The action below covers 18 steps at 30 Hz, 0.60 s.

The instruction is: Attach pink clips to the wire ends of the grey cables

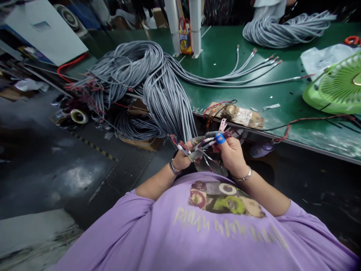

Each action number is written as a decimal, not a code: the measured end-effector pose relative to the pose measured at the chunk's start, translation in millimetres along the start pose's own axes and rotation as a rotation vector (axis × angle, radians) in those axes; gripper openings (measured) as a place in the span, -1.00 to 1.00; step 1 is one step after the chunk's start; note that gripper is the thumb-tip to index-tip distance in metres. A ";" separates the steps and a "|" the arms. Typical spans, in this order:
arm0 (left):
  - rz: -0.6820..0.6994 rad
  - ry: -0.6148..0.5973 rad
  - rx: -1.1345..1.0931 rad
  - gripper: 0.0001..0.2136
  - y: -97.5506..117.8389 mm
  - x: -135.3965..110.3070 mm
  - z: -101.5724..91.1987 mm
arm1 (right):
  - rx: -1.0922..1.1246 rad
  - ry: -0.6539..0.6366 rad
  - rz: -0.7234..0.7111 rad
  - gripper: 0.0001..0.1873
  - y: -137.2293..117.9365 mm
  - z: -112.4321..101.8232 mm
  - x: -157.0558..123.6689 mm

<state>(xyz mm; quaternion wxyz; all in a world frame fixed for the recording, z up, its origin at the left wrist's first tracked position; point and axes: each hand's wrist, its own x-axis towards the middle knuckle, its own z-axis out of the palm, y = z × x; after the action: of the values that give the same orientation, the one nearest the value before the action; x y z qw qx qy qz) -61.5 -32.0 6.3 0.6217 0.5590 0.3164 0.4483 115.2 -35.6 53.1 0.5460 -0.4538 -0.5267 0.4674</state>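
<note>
- Purple shirt (135,237) nearest, filling the near side below both hands.
- Between the two hands, neither clearly closer: cable ends (197,153), bunched, long axis running roughly left to right, touching both.
- On the left, gripped in left hand (182,159), with fingers curled round; coloured wire tips (175,140) poking out far and left.
- On the right, pinched in right hand (234,153), blue-covered thumb (220,138) on top, fingertips beneath partly hidden.
- Just beyond left hand: grey cable bundle (170,99), sloping far-left to near-right over green table (225,39)'s near edge.
</note>
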 end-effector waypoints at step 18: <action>0.146 0.419 -0.066 -0.52 -5.9 -6.7 19.9 | 0.211 -0.015 0.195 -0.42 11.4 4.8 -8.8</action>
<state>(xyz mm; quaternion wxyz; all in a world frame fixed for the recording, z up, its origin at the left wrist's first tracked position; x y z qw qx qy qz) -45.2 -46.1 3.3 0.5264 0.4544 0.3823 0.6085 110.0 -42.6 40.8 0.5387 -0.4397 -0.4321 0.5742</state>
